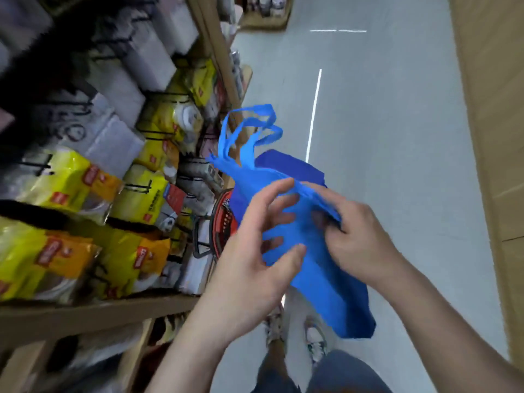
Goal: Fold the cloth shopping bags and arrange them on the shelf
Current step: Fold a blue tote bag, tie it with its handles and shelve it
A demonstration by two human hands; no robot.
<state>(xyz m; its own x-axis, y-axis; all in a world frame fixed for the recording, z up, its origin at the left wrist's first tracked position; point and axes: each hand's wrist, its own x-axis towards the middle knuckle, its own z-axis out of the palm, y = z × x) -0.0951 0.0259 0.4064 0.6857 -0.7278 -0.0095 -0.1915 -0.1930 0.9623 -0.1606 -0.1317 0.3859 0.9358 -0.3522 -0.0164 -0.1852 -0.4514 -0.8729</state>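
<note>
One: Two hands on one bag, as we see it, held in the air at the centre of the frame.

Two: We agree. The bag is blue and crumpled, and it hangs toward the lower right, above the floor.

One: How do we read the right hand?

Two: Its fingers are curled round a bunched fold at the bag's right edge. It grips the cloth, knuckles toward us.

One: And the left hand?

Two: Its fingers are spread and only lightly bent, laid against the cloth, with the thumb resting on the bag lower down. We see blue between the fingers.

One: The handles?

Two: They loop loosely upward above both hands, in the upper middle of the frame. Neither hand touches them.

One: Where do we place the shelf?

Two: Along the left of the frame, beside the bag. Yellow packets crowd it, with grey, blurred ones toward the upper left.

One: Between shelf and bag we see something red.

Two: That is a basket, partly hidden behind the left hand and the bag.

One: And below?

Two: We see shoes on the floor at the bottom centre, and a white line running up the floor past the bag.
</note>
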